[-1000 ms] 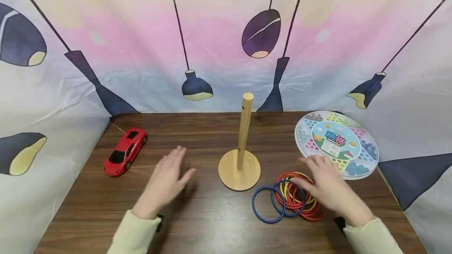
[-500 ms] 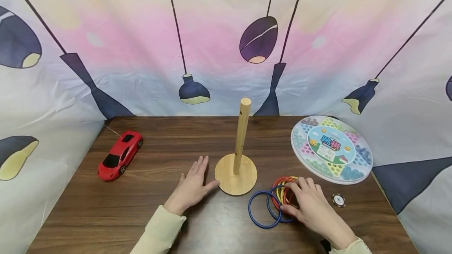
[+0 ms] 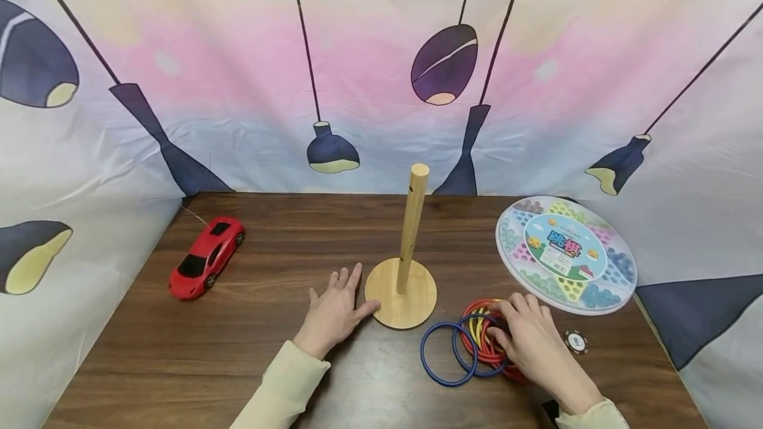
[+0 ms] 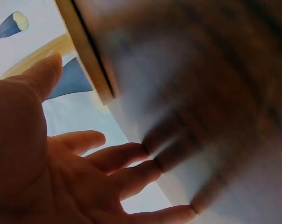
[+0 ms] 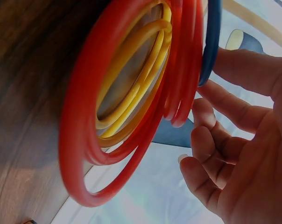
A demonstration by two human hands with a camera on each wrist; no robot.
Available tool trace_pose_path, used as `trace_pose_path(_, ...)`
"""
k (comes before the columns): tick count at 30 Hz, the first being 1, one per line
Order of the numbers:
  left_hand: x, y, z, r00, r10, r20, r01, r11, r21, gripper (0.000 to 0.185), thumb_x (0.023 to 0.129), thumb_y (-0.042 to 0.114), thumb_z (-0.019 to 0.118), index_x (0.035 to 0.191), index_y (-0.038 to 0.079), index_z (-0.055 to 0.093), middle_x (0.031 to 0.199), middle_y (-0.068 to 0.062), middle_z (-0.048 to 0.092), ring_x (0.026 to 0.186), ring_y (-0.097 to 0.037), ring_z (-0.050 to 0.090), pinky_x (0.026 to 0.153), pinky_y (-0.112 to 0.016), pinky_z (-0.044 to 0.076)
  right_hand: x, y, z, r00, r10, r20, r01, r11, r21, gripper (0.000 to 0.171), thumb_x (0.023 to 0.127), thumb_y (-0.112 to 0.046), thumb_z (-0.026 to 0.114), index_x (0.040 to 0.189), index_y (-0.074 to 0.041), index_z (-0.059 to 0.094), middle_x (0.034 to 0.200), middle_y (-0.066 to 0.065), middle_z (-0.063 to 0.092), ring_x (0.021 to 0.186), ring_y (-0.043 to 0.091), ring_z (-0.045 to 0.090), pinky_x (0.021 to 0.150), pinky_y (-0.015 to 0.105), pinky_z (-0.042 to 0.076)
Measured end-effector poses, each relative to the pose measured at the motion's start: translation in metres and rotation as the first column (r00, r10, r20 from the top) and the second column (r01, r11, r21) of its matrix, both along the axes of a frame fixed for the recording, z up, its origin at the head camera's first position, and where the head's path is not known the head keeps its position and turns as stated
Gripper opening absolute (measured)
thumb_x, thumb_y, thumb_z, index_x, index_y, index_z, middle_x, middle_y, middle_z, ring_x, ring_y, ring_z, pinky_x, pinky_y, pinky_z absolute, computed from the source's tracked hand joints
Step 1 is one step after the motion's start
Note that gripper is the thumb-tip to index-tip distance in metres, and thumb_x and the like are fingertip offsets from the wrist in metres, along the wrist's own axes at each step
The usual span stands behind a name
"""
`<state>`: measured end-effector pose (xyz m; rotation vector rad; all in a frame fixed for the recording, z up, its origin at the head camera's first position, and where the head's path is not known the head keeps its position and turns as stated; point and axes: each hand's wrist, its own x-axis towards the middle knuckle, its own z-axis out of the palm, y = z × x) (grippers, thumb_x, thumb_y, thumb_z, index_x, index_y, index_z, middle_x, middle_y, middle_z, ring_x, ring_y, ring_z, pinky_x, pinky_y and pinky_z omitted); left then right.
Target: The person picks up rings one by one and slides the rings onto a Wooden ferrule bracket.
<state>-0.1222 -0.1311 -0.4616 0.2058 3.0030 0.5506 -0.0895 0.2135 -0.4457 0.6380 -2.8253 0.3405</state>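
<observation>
My left hand (image 3: 331,315) lies with spread fingers on the table beside the wooden peg stand (image 3: 411,230), its thumb tip right at the edge of the round base (image 3: 390,306). Fingertips (image 4: 178,212) meet the tabletop in the left wrist view. My right hand (image 3: 532,343) reaches over a pile of red, yellow and blue rings, thumb and index finger apart at the rings. In the right wrist view they are right at a blue ring (image 5: 210,42), beside red rings (image 5: 75,130) and yellow rings (image 5: 131,102). Another blue ring (image 3: 424,364) overlaps the pile's left side.
A red toy car (image 3: 207,258) stands at the left. Behind the right hand lies a round Chinese checkers box (image 3: 509,243). A poker chip (image 3: 575,341) lies right of that hand. A printed cloth (image 3: 238,71) hangs around the table (image 3: 286,217).
My left hand has come down and right to the peg base. The right hand has lowered onto the rings, moving left and uncovering the poker chip; its thumb has drawn closer to the index finger.
</observation>
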Motion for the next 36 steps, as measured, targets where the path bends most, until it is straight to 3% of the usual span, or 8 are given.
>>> trace_pose_path(8, 0.002, 0.0, 0.001, 0.999, -0.008, -0.032, 0.006, 0.997, -0.077, 0.084, 0.088, 0.063, 0.057, 0.15, 0.008, 0.039, 0.147, -0.025, 0.04, 0.136, -0.041, 0.037, 0.095, -0.077, 0.029, -0.002, -0.001, 0.002, 1.0, 0.003, -0.001, -0.003, 0.999, -0.035, 0.027, 0.077, -0.016, 0.083, 0.098, -0.013, 0.068, 0.086, -0.004, 0.055, 0.082, 0.02, 0.046, 0.064, 0.033, 0.03)
trace_pose_path(17, 0.001, 0.006, 0.002, 0.999, -0.033, -0.03, 0.03, 0.995, -0.093, 0.08, 0.092, 0.061, 0.053, 0.151, 0.009, 0.037, 0.152, -0.022, 0.034, 0.141, -0.038, 0.03, 0.1, -0.075, 0.025, -0.003, 0.001, -0.001, 0.999, -0.021, 0.043, 0.023, 0.999, -0.049, 0.019, 0.079, -0.013, 0.081, 0.088, -0.017, 0.066, 0.085, -0.006, 0.056, 0.081, 0.017, 0.046, 0.066, 0.034, 0.031)
trace_pose_path(23, 0.002, 0.002, -0.003, 0.986, -0.126, -0.111, 0.119, 0.991, -0.067, 0.08, 0.091, 0.056, 0.058, 0.15, 0.007, 0.037, 0.158, -0.017, 0.023, 0.145, -0.031, 0.021, 0.109, -0.064, 0.024, -0.005, -0.002, -0.003, 0.998, -0.015, 0.059, 0.018, 0.998, -0.055, 0.018, 0.079, -0.011, 0.08, 0.084, -0.02, 0.065, 0.079, -0.011, 0.053, 0.077, 0.014, 0.045, 0.065, 0.033, 0.03)
trace_pose_path(28, 0.0, 0.001, -0.007, 0.973, -0.201, -0.113, 0.199, 0.98, -0.026, 0.076, 0.093, 0.051, 0.058, 0.15, 0.005, 0.037, 0.158, -0.015, 0.024, 0.145, -0.028, 0.023, 0.113, -0.056, 0.024, -0.007, -0.002, -0.003, 0.998, -0.011, 0.055, 0.014, 0.998, -0.056, 0.017, 0.081, -0.011, 0.079, 0.083, -0.021, 0.066, 0.078, -0.013, 0.051, 0.077, 0.013, 0.045, 0.065, 0.033, 0.029)
trace_pose_path(36, 0.0, -0.001, -0.009, 0.976, -0.204, -0.08, 0.2, 0.979, -0.048, 0.069, 0.097, 0.046, 0.056, 0.15, 0.007, 0.037, 0.156, -0.014, 0.028, 0.144, -0.028, 0.026, 0.113, -0.054, 0.025, -0.009, -0.003, -0.004, 0.997, -0.01, 0.081, 0.017, 0.996, -0.092, 0.011, 0.085, -0.011, 0.075, 0.085, -0.02, 0.068, 0.081, -0.012, 0.055, 0.079, 0.014, 0.046, 0.066, 0.033, 0.029)
